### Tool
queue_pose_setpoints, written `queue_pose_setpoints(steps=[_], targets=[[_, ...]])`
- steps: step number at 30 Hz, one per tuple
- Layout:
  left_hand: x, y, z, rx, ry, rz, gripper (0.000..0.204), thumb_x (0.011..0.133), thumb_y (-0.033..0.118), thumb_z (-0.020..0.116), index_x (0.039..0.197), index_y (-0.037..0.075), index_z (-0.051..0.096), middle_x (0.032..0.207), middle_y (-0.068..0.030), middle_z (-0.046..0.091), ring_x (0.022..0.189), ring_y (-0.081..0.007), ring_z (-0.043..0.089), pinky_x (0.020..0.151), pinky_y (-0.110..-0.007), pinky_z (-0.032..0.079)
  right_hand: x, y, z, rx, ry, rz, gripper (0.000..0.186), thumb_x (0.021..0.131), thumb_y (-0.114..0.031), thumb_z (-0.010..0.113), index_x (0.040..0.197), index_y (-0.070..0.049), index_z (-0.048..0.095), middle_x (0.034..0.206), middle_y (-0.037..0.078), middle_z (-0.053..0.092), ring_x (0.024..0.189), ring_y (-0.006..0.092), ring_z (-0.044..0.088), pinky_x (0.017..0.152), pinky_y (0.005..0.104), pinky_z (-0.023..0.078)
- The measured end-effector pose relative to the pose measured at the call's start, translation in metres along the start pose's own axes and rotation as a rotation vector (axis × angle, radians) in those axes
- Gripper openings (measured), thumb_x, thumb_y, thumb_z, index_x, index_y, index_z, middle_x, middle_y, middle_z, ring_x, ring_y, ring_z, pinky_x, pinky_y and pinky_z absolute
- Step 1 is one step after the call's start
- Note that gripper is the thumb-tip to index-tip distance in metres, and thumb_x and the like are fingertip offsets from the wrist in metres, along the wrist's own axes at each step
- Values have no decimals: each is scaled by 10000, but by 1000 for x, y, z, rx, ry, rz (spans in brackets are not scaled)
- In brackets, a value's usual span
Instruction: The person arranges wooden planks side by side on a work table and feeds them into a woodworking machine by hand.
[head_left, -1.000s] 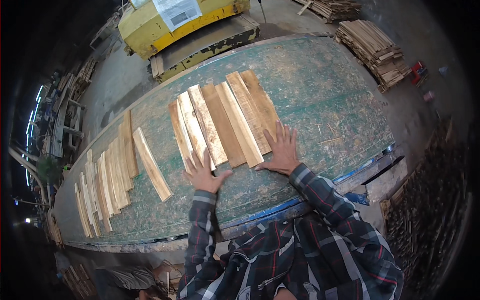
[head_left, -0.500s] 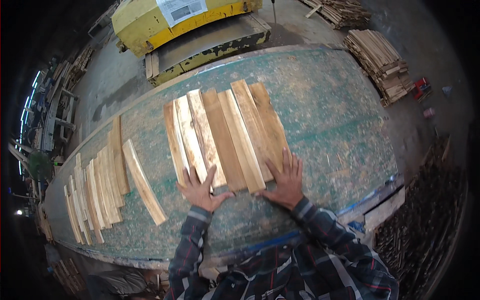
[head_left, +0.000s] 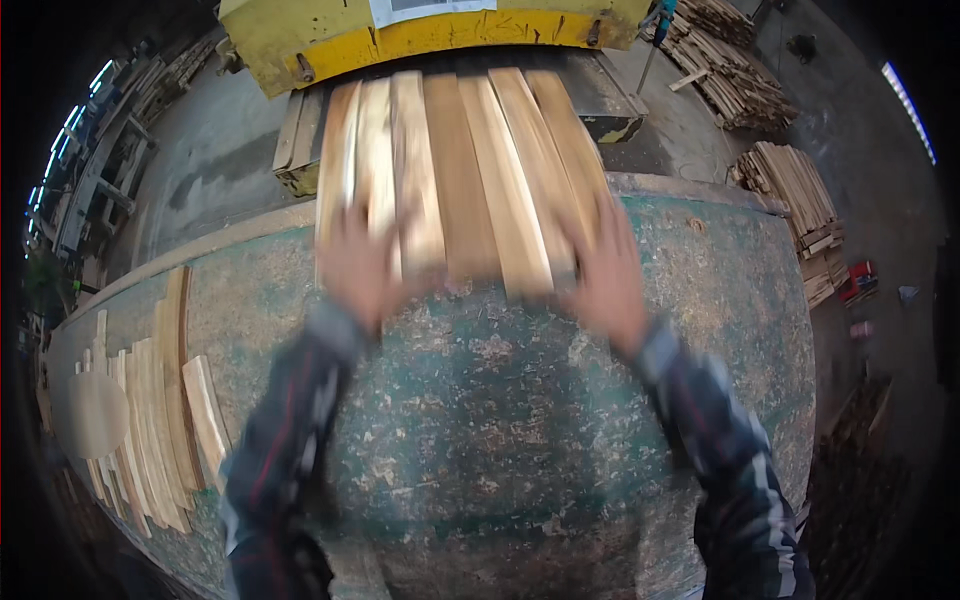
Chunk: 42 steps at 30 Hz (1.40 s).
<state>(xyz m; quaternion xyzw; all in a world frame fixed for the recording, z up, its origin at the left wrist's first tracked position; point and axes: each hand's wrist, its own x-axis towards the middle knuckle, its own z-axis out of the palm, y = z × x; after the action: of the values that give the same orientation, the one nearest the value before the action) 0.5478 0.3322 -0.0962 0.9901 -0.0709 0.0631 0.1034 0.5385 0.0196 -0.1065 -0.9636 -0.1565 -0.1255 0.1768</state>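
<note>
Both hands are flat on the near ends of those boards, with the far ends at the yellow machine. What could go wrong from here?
1. The left hand and right hand press the boards toward the yellow machine; fingers might get drawn close to its mouth.
2. The boards lie loose side by side, so one may skew or slip off the green table.

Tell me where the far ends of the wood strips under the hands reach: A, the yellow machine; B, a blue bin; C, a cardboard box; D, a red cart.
A: the wood strips under the left hand and right hand run up to the yellow machine.
</note>
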Motion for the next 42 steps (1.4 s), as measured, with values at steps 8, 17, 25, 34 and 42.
queue_pose_setpoints(steps=[8, 17, 25, 34, 42], targets=[[-25, -14, -18, -336, 260, -53, 501, 978, 461, 663, 1404, 198, 648, 1362, -119, 686, 1221, -281, 647, 1155, -572, 291, 21, 53, -48, 553, -207, 117, 588, 996, -547, 580, 1354, -89, 663, 1392, 191, 637, 1383, 342, 525, 1252, 559, 188], [-374, -264, -122, 415, 182, -833, 796, 1023, 615, 463, 1669, 212, 228, 1743, -125, 161, 1605, -334, 147, 1222, -679, 141, -312, -70, -101, 160, -78, 320, 466, 1005, -441, 629, 1339, -119, 676, 1655, 164, 369, 1527, 389, 321, 1251, 607, 135], [-416, -459, -194, 268, 374, -1288, 860, 995, 771, 285, 1683, 281, 122, 1753, -117, 106, 1614, -321, 97, 1229, -688, 91, -356, -67, -63, -281, -136, 403, 659, 1083, -612, 323, 1565, -178, 437, 1701, 125, 251, 1559, 352, 235, 1274, 627, 102], [-405, -443, -127, 273, 98, -1376, 871, 961, 813, 302, 1660, 296, 262, 1728, -180, 179, 1588, -400, 171, 1233, -676, 84, -348, -67, -65, -264, -159, 432, 687, 1056, -634, 393, 1534, -144, 440, 1694, 156, 261, 1556, 384, 224, 1249, 638, 87], [-391, -333, -99, 260, 155, -1160, 807, 961, 787, 383, 1609, 306, 399, 1647, -294, 309, 1528, -476, 282, 1238, -629, 148, -353, -69, -68, -256, -153, 393, 646, 1050, -531, 471, 1526, -94, 463, 1684, 179, 289, 1551, 387, 244, 1241, 610, 66]])
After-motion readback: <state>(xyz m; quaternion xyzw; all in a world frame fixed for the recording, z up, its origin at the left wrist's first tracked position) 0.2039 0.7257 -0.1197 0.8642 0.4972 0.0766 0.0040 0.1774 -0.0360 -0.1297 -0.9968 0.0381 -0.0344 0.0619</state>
